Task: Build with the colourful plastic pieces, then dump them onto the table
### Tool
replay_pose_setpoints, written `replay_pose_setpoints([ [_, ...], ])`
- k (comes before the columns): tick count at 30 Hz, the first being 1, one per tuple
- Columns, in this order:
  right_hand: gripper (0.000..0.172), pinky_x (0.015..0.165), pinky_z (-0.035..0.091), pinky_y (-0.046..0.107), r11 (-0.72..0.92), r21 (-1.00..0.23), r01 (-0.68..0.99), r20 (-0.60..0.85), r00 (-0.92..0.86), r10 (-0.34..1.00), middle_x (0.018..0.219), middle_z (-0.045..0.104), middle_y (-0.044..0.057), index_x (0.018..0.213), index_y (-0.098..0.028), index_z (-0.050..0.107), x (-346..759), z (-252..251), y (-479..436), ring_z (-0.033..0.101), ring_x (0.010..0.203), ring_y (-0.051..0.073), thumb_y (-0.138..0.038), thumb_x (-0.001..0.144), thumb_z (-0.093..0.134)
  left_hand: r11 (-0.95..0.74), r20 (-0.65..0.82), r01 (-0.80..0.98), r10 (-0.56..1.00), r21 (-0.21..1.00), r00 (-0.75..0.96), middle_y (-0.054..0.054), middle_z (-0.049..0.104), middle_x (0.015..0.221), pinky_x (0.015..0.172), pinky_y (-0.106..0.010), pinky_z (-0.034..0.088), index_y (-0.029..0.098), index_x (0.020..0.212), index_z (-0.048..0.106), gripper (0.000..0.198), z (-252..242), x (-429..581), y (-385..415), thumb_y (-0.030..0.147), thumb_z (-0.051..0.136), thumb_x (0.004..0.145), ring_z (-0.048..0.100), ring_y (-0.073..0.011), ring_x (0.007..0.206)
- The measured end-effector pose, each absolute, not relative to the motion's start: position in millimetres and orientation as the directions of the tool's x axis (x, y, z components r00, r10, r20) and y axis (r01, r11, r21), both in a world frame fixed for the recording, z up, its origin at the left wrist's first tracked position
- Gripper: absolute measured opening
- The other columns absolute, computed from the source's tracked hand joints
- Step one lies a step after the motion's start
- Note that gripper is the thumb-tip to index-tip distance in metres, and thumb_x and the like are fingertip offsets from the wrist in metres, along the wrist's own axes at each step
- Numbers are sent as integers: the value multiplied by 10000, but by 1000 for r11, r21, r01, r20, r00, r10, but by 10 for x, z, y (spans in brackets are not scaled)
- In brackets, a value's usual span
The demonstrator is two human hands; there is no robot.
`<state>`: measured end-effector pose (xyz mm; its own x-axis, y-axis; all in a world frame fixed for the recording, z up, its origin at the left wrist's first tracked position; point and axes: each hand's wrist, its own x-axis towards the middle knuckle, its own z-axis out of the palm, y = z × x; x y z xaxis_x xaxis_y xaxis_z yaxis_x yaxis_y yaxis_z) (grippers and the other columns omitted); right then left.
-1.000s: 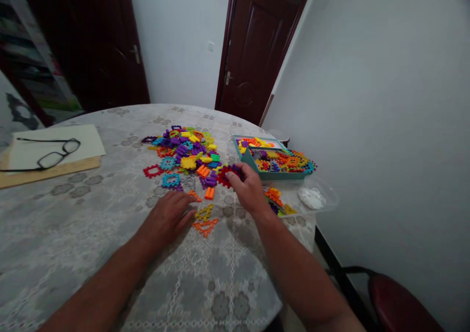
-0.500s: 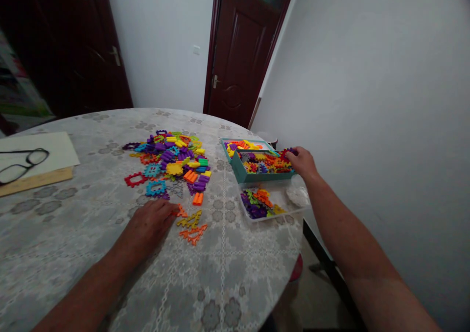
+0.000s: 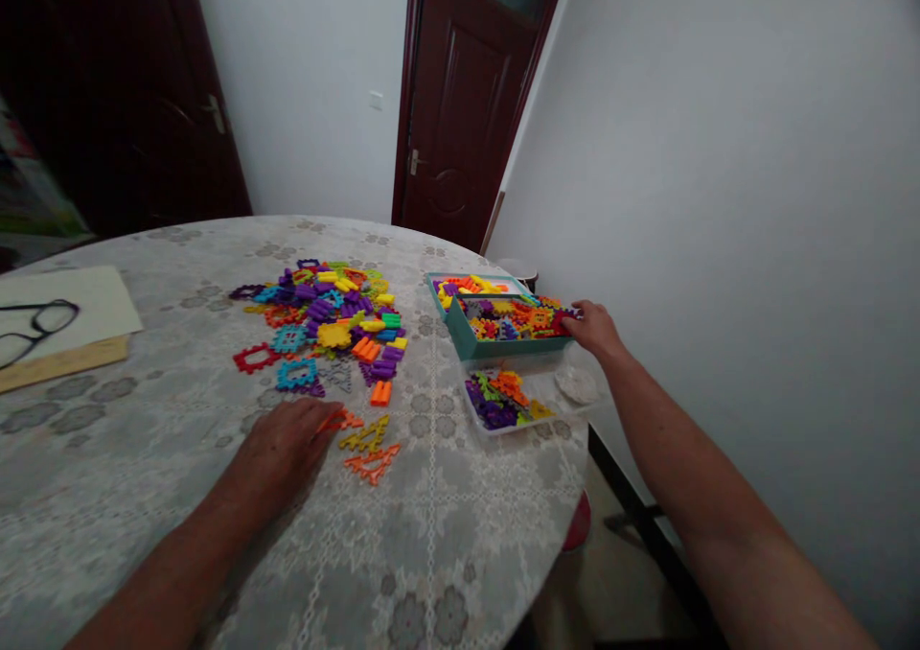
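My left hand (image 3: 284, 444) rests on the tablecloth, fingers closed on the edge of an orange triangular building piece (image 3: 348, 420). Just beyond its fingertips lie a yellow triangular piece (image 3: 368, 433) and another orange one (image 3: 374, 464). At the right end of a green box (image 3: 507, 348), my right hand (image 3: 598, 330) pinches a dark red and purple building piece (image 3: 564, 318); its exact shape is partly hidden by the fingers. Inside the box are many gear-edged pieces in orange, yellow, red and grey.
A heap of mixed building pieces (image 3: 334, 336) covers the table's middle. Behind the box sits its lid (image 3: 438, 295) with more pieces; in front is a clear plastic tray (image 3: 528, 424). Glasses (image 3: 54, 316) lie on paper (image 3: 107, 295) at left. The table's edge (image 3: 550, 573) curves along the right.
My right hand has lowered the dark red and purple piece towards the box's right end. My left hand stays by the orange triangle, which has shifted slightly. The view has turned a little.
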<state>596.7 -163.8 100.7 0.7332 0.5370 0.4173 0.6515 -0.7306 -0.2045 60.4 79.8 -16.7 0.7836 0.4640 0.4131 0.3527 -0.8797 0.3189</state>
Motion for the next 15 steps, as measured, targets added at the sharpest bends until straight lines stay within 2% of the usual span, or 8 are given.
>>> replay_pose_setpoints([
  [5, 514, 1041, 495, 366, -734, -207, 647, 424, 736, 529, 1214, 722, 203, 1326, -81, 711, 5882, 980, -1675, 658, 1151, 285, -269, 853, 637, -873, 406, 373, 479, 315, 778, -109, 791, 1137, 965, -438, 548, 245, 1158, 752, 332, -172, 608, 810, 417, 496, 1036, 721, -304, 1048],
  [9, 550, 1093, 478, 435, -694, -208, 689, 545, 671, 503, 1285, 676, 239, 1377, -62, 670, 5648, 1003, -1687, 626, 1203, 321, -289, 883, 587, -856, 425, 367, 503, 363, 753, -129, 738, 1148, 974, -440, 550, 222, 1229, 715, 324, -136, 604, 749, 376, 527, 1014, 696, -303, 1058],
  [12, 442, 1085, 483, 469, -565, -198, 801, 627, 547, 555, 1209, 705, 215, 1253, -101, 722, 5263, 1021, -1622, 626, 1179, 331, -320, 904, 563, -815, 386, 344, 537, 466, 750, -129, 683, 1165, 971, -425, 550, 209, 1319, 676, 376, -59, 595, 652, 302, 540, 981, 664, -289, 1075],
  [15, 347, 1007, 514, 454, -376, -235, 896, 620, 436, 652, 1131, 723, 159, 1162, -172, 737, 4651, 1040, -1502, 659, 1022, 293, -366, 924, 576, -744, 331, 341, 593, 575, 734, -110, 669, 1108, 953, -407, 539, 197, 1367, 660, 456, 38, 595, 567, 220, 588, 917, 650, -271, 1017],
])
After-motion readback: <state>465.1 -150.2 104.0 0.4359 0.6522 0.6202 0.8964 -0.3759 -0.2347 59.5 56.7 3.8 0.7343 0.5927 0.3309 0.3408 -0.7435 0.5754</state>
